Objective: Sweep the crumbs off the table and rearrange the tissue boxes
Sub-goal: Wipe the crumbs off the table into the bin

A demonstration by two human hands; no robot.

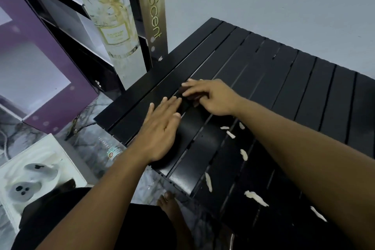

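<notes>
Left hand [162, 126] flat, fingers spread, empty, on black slatted table [284, 87]. Right hand [211, 97] loosely curled, empty. White elongated crumbs [243, 154] nearby.

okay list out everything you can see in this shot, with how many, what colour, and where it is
table: one, black, slatted, centre and right
crumbs: about eight white scraps, on the near part of the table
tall boxes: two, cream and brown, printed with a diffuser bottle and "Scent", standing left of the table's far end
purple box: one, far left
ghost-print box: one, white, lower left on the marble floor
bottle: one, clear, lying on the floor beside the table
foot: one, bare, bottom centre
left hand: flat, empty, on the table
right hand: fingers spread, on the table
</notes>
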